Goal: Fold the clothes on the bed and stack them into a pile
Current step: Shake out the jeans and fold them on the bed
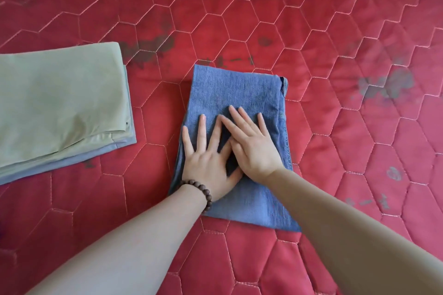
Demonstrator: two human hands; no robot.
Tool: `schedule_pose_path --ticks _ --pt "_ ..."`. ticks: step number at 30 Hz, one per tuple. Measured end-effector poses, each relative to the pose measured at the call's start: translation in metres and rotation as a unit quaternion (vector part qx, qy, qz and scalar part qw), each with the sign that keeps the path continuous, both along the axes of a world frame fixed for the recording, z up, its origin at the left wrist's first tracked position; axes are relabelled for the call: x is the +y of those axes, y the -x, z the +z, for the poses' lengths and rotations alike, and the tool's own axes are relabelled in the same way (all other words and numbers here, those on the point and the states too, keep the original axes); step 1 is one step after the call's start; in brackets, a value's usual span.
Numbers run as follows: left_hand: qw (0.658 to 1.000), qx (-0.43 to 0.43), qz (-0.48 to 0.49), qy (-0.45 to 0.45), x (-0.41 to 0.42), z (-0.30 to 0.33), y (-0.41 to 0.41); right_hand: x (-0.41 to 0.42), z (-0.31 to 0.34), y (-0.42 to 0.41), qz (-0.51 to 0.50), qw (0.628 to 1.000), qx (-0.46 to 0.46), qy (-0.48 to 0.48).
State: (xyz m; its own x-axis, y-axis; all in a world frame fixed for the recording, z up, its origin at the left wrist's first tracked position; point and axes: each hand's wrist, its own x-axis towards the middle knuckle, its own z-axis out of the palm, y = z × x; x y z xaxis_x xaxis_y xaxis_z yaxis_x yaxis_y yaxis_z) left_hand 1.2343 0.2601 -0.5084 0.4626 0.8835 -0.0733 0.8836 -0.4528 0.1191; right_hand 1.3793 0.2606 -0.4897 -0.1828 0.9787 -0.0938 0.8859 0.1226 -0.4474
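Both hands flat, fingers straight | left hand (208,160), right hand (254,145) pressing folded jeans (236,93)

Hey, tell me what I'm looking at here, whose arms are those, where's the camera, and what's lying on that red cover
There is no machine here: those are a person's two bare arms. The single picture comes from a wide-angle camera worn on the person's head, looking forward and down, so the arms reach in from the bottom edge.

The red surface is a quilted bed cover with hexagon stitching and some dark stains. In the middle lies a folded pair of blue jeans. The left hand, with a beaded bracelet on its wrist, and the right hand both press flat on the jeans, fingers straight, the right partly over the left. Nothing is gripped. At the left edge sits a pile of folded clothes, pale green on top, apart from the jeans.
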Motion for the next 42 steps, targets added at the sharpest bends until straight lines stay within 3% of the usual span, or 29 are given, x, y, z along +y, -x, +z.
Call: schedule_pose_path --ticks 3,6,10,15,22,27,31,35,39,42 --pt "1.0 0.005 -0.005 -0.01 -0.002 -0.003 -0.001 0.026 0.004 0.01 0.06 0.998 0.032 -0.007" --pt "1.0 0.017 0.0 0.005 0.0 -0.003 -0.001 0.06 0.0 0.018 0.142 0.988 -0.067 0.009" --pt "1.0 0.005 0.002 0.017 0.003 -0.002 -0.001 0.091 -0.008 -0.003 0.16 0.967 -0.194 -0.029" --pt "1.0 -0.002 -0.002 0.004 0.004 -0.002 -0.001 0.117 -0.011 -0.048 0.009 0.973 -0.229 0.001" --pt "0.999 0.003 -0.029 -0.013 0.004 -0.001 0.006 0.093 -0.009 -0.058 -0.023 0.972 -0.225 -0.057" --pt "0.997 0.042 -0.067 -0.006 0.001 0.007 0.032 0.044 -0.009 -0.044 -0.163 0.959 -0.23 0.022" --pt "0.997 0.066 0.026 0.031 -0.03 0.02 0.068 -0.024 -0.002 -0.011 -0.297 0.928 -0.198 0.108" --pt "0.96 0.03 0.251 0.124 -0.073 0.034 0.113 -0.088 0.008 0.019 -0.317 0.919 -0.176 0.155" --pt "0.924 -0.143 0.321 0.153 -0.1 0.045 0.126 -0.114 0.018 0.012 -0.311 0.925 -0.139 0.168" --pt "0.864 -0.254 0.365 0.235 -0.092 0.049 0.125 -0.106 0.025 -0.003 -0.311 0.934 0.007 0.174"
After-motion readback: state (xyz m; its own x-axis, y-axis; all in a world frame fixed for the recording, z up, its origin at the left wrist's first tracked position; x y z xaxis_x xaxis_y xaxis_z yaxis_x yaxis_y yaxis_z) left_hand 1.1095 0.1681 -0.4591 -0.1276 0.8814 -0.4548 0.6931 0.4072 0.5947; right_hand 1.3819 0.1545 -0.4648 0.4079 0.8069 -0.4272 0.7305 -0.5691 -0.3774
